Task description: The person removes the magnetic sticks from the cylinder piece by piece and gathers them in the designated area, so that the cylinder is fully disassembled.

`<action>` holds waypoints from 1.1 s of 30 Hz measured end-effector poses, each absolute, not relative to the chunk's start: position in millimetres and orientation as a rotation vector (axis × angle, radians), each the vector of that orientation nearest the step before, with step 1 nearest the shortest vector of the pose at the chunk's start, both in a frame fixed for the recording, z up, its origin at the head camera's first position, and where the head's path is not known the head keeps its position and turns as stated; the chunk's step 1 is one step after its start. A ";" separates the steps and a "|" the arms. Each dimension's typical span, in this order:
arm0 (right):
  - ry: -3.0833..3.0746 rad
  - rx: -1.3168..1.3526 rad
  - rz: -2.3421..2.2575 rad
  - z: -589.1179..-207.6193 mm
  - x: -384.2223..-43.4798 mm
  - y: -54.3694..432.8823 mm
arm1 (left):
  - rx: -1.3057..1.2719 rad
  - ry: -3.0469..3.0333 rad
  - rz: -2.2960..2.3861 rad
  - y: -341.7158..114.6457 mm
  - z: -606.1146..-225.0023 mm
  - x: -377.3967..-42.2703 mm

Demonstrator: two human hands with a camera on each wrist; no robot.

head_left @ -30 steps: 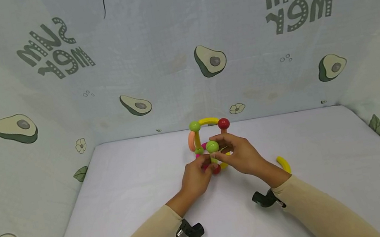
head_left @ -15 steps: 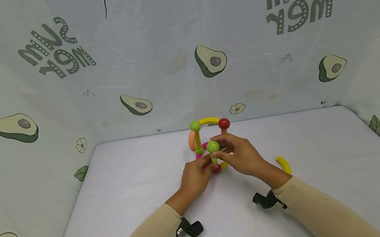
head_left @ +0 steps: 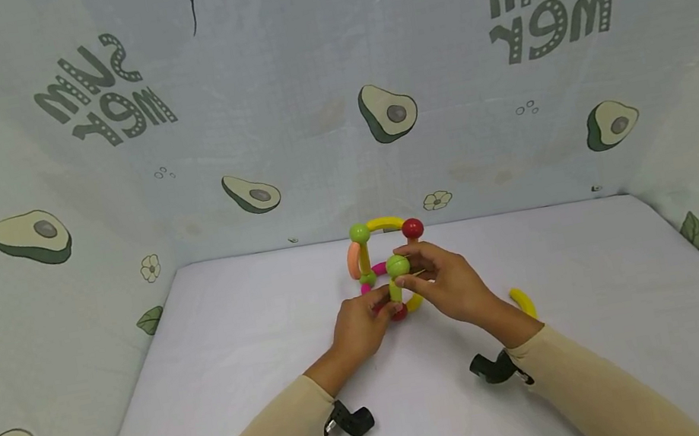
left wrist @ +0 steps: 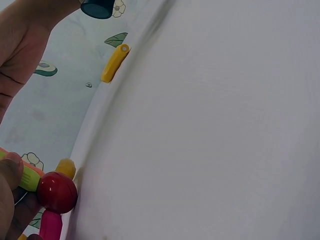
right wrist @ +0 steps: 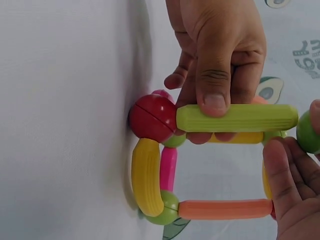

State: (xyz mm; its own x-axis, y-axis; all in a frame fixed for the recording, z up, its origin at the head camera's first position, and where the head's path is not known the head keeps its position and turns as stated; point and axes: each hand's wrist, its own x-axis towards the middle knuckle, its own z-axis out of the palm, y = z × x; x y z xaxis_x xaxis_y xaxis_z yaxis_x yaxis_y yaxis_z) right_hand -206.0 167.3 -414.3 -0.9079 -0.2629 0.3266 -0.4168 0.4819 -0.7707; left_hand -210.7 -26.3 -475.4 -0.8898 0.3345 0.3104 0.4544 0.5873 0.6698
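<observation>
A frame of magnetic building sticks and balls stands on the white table [head_left: 272, 416]. My left hand [head_left: 359, 324] pinches its upright lime-green stick [right wrist: 240, 118] between thumb and fingers, just above the red ball [right wrist: 152, 118] at the stick's foot. With thumb and fingertips, my right hand [head_left: 447, 283] holds a green ball [head_left: 397, 265] at the stick's upper end. In the right wrist view that ball sits slightly off the stick's end. Behind, an orange stick [right wrist: 225, 209], a curved yellow stick [right wrist: 146, 177] and a magenta stick [right wrist: 169, 167] join other balls.
A loose curved yellow stick [head_left: 522, 302] lies on the table beyond my right wrist. At the frame's far top, a yellow arch [head_left: 385, 222] links a green ball [head_left: 359, 233] and a red ball [head_left: 413, 228]. A printed cloth [head_left: 306, 125] hangs behind the table.
My right hand has shifted slightly to the right and carried the green ball with it, off the lime-green stick's line. The left hand and the rest of the frame have stayed put.
</observation>
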 end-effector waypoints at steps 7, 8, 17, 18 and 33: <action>-2.574 0.624 1.337 -413.8 -205.3 179.3 | -0.659 -2.663 -1.190 -25.8 -475.2 -210.6; -2.578 0.626 1.333 -413.6 -205.4 181.1 | -0.658 -2.663 -1.194 -25.7 -475.1 -210.4; -2.666 0.576 1.219 -416.9 -206.8 198.1 | -0.655 -2.656 -1.199 -25.4 -475.3 -210.4; -2.670 0.566 1.208 -417.4 -206.9 200.3 | -0.653 -2.660 -1.199 -25.4 -475.5 -210.5; -2.751 0.386 1.053 -426.0 -221.9 229.9 | -0.613 -2.700 -1.202 -25.2 -475.0 -210.3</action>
